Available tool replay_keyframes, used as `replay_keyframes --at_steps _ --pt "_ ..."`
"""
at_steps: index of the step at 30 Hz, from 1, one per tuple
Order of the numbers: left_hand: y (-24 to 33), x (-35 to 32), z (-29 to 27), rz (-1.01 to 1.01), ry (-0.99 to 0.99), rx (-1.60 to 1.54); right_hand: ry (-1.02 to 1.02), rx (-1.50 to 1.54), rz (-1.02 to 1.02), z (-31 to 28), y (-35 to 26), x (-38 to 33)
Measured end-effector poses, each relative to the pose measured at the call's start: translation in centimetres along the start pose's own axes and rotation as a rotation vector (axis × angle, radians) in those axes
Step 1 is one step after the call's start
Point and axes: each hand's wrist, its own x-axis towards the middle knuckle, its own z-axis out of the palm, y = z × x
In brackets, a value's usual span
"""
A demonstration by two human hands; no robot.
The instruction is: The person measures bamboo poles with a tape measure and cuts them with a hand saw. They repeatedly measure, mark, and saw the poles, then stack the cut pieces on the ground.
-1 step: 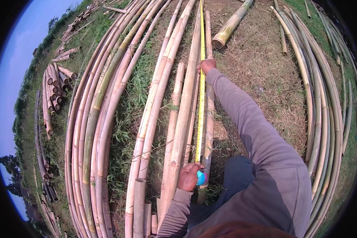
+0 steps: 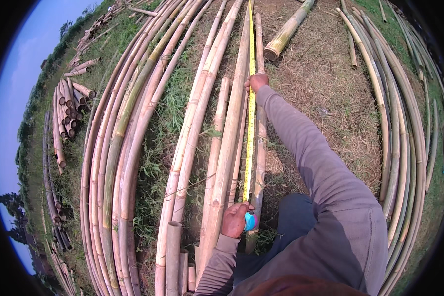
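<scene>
L of scene, bamboo poles (image 2: 119, 135) are lying bundled. L hand (image 2: 234, 220) is gripping blue tape case (image 2: 251, 222), near side, approx. mid-scene. Yellow blade (image 2: 248, 153) is running near-to-far from it, alongside pole (image 2: 260, 143); R hand (image 2: 259, 82), farther out, is grasping blade, fingers partly hidden. Far R, more poles (image 2: 403, 153) are lying.

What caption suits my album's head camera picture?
Left hand and right hand hold a yellow measuring tape along bamboo poles.
</scene>
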Motion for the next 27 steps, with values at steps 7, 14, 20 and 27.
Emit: replay_keyframes --at_steps 7,14,20,27 --pt "-0.2 0.3 -0.5 0.006 0.006 -0.030 0.013 -0.037 -0.017 1.3 -0.7 -0.7" --pt "-0.4 1.0 -0.6 0.016 0.016 -0.015 -0.018 -0.123 -0.063 0.7 -0.3 1.1" --pt "-0.5 1.2 -0.9 0.000 -0.003 -0.008 0.021 -0.053 -0.041 0.7 -0.2 1.5" --pt "-0.4 1.1 -1.0 -0.013 0.002 -0.012 -0.002 -0.173 -0.061 0.5 0.0 1.8"
